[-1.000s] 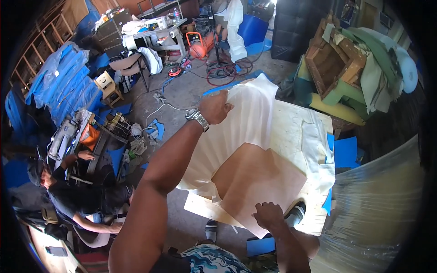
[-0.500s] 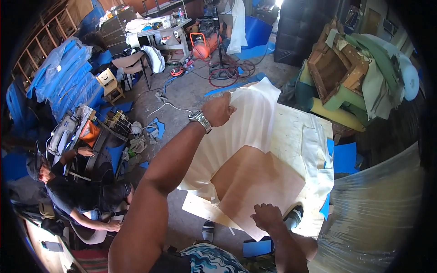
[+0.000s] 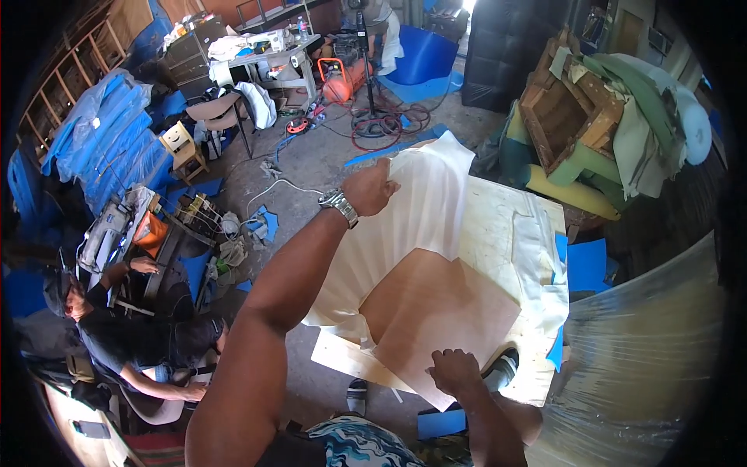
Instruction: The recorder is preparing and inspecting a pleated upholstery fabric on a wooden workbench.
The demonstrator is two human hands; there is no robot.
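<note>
My left hand (image 3: 369,187), with a metal watch at the wrist, pinches the upper left part of a sheer white fabric (image 3: 416,202), which drapes in soft folds over a pale plywood board (image 3: 490,226). A square brown sheet (image 3: 443,311) lies on the board, partly under the fabric's lower edge. My right hand (image 3: 455,372) is curled closed at the brown sheet's lower part; what its fingers hold, if anything, is hidden. A folded white strip (image 3: 545,300) runs along the board's right side.
A seated co-worker (image 3: 132,350) is at the lower left, near a cluttered machine bench (image 3: 117,233). Blue wrapped foam (image 3: 93,140), an orange compressor (image 3: 342,82) and hoses (image 3: 389,132) stand behind. A wooden frame with green foam (image 3: 576,124) and plastic sheeting (image 3: 638,342) are at right.
My hands and the fabric are almost where they were. The white cloth beside another person at the back has shifted upward and left, showing more of the blue sheet behind it.
</note>
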